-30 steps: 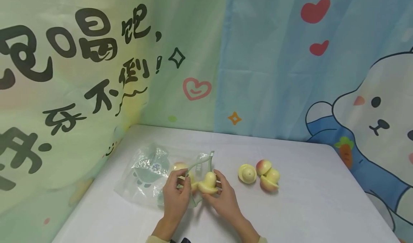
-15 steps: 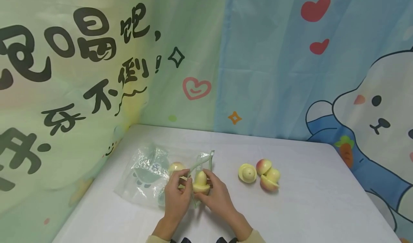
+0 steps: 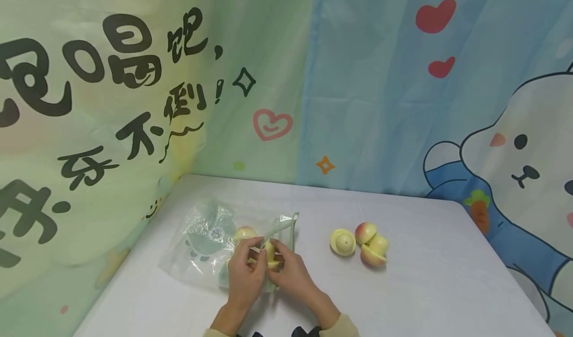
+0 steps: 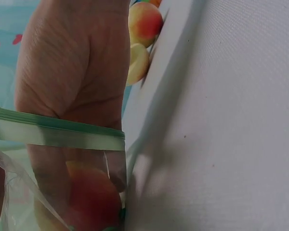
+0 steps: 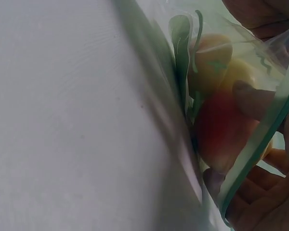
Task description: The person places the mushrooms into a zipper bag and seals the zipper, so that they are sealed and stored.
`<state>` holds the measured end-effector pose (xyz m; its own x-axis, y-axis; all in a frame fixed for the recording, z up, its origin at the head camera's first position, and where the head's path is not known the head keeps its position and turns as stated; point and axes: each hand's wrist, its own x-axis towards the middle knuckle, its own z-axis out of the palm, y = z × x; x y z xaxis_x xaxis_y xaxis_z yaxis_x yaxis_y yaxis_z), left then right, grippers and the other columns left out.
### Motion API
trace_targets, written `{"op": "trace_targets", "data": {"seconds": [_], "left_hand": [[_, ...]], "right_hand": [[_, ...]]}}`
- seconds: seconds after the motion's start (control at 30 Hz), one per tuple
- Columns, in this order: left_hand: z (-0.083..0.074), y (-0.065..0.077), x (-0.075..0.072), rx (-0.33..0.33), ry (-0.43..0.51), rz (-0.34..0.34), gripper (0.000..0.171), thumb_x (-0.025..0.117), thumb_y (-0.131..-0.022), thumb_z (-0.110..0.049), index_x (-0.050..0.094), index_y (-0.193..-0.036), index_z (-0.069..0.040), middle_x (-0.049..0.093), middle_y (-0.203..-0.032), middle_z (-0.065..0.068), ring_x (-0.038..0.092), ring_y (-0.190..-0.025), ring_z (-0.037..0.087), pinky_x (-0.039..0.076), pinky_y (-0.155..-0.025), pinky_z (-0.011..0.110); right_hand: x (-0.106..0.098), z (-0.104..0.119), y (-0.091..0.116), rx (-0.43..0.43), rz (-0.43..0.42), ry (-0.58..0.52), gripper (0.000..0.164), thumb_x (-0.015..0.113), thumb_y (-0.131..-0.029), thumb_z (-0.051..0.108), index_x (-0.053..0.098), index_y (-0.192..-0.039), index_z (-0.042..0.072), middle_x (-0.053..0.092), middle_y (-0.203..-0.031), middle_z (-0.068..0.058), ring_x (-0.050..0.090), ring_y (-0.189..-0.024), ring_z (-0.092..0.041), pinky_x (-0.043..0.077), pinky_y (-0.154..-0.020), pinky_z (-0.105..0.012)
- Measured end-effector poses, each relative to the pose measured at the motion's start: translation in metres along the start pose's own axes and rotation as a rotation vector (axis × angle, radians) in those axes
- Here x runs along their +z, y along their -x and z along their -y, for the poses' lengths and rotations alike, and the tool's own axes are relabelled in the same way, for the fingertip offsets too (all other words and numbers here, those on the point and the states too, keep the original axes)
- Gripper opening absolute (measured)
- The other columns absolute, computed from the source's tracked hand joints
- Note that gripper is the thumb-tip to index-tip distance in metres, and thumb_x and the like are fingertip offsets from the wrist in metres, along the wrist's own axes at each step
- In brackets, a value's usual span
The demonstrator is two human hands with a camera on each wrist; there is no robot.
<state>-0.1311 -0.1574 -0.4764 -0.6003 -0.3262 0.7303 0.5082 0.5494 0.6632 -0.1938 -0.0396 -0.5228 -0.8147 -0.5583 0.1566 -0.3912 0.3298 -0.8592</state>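
My left hand (image 3: 245, 272) pinches the green zip edge (image 5: 267, 149) of a clear plastic bag (image 3: 179, 262) printed with a pale green pattern, holding its mouth apart. My right hand (image 3: 291, 273) reaches in through that mouth, fingers curled round a peach half (image 3: 270, 251) with a raised yellow dome. Its red skin (image 5: 221, 130) shows through the plastic in the right wrist view, beside the thumb. Deeper in the bag lies another peach piece (image 3: 244, 233). In the left wrist view the right hand (image 4: 72, 72) crosses the zip edge; my left hand shows only at the left border.
To the right on the white table (image 3: 425, 277) lie a yellow peach half (image 3: 343, 241) with its dome up and a cluster of peach pieces (image 3: 373, 252), red and yellow. Printed curtains (image 3: 362, 103) stand behind and along the left side of the table.
My right hand has moved left with the peach half, from beside the bag's mouth into it. The left hand has stayed at the zip edge. The pieces on the right have not moved.
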Motion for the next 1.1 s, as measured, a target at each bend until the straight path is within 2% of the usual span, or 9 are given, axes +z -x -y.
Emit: {"op": "trace_targets", "data": {"seconds": [0.13, 0.4, 0.63, 0.83, 0.93, 1.1], "left_hand": [[-0.009, -0.003, -0.003, -0.006, 0.004, 0.004, 0.030, 0.063, -0.073, 0.021, 0.063, -0.100, 0.009, 0.062, -0.085, 0.017, 0.058, -0.061, 0.017, 0.047, -0.045, 0.016], [-0.008, -0.002, -0.003, -0.015, 0.025, 0.013, 0.028, 0.063, -0.075, 0.021, 0.063, -0.101, 0.009, 0.062, -0.086, 0.018, 0.057, -0.061, 0.017, 0.045, -0.044, 0.014], [-0.008, -0.003, -0.002, -0.012, 0.028, 0.019, 0.026, 0.063, -0.077, 0.019, 0.062, -0.102, 0.009, 0.062, -0.086, 0.017, 0.058, -0.063, 0.015, 0.046, -0.045, 0.014], [-0.007, -0.002, -0.003, -0.030, 0.052, 0.032, 0.026, 0.062, -0.079, 0.018, 0.061, -0.103, 0.010, 0.062, -0.088, 0.016, 0.059, -0.063, 0.016, 0.046, -0.045, 0.015], [-0.006, -0.001, -0.004, -0.046, 0.058, 0.036, 0.027, 0.062, -0.079, 0.019, 0.061, -0.104, 0.009, 0.061, -0.088, 0.019, 0.059, -0.064, 0.017, 0.047, -0.045, 0.015], [-0.006, 0.000, -0.003, -0.073, 0.059, 0.030, 0.027, 0.062, -0.078, 0.019, 0.062, -0.104, 0.009, 0.062, -0.089, 0.017, 0.058, -0.064, 0.016, 0.047, -0.044, 0.014]], "right_hand": [[0.002, 0.002, -0.002, -0.005, 0.013, -0.005, 0.073, 0.073, -0.078, 0.000, 0.043, -0.143, -0.002, 0.051, -0.139, -0.024, 0.063, -0.112, -0.036, 0.054, -0.091, -0.036], [0.006, 0.004, -0.006, 0.000, 0.069, -0.068, 0.070, 0.069, -0.080, -0.002, 0.041, -0.144, -0.003, 0.046, -0.145, -0.020, 0.059, -0.119, -0.033, 0.052, -0.094, -0.033], [-0.001, 0.002, -0.001, 0.017, 0.037, -0.094, 0.071, 0.069, -0.080, 0.005, 0.042, -0.145, 0.002, 0.052, -0.140, -0.020, 0.058, -0.119, -0.035, 0.051, -0.097, -0.038], [-0.014, -0.002, 0.009, 0.048, -0.059, -0.124, 0.064, 0.074, -0.086, 0.026, 0.048, -0.141, 0.005, 0.058, -0.134, -0.015, 0.059, -0.117, -0.035, 0.052, -0.095, -0.040], [-0.022, -0.004, 0.014, 0.058, -0.150, -0.145, 0.050, 0.073, -0.088, 0.021, 0.056, -0.133, 0.005, 0.062, -0.128, -0.012, 0.059, -0.116, -0.032, 0.052, -0.094, -0.036], [-0.042, -0.009, 0.020, 0.048, -0.374, -0.185, 0.030, 0.071, -0.087, 0.005, 0.067, -0.117, 0.006, 0.069, -0.114, -0.005, 0.062, -0.109, -0.026, 0.054, -0.089, -0.026]]}}
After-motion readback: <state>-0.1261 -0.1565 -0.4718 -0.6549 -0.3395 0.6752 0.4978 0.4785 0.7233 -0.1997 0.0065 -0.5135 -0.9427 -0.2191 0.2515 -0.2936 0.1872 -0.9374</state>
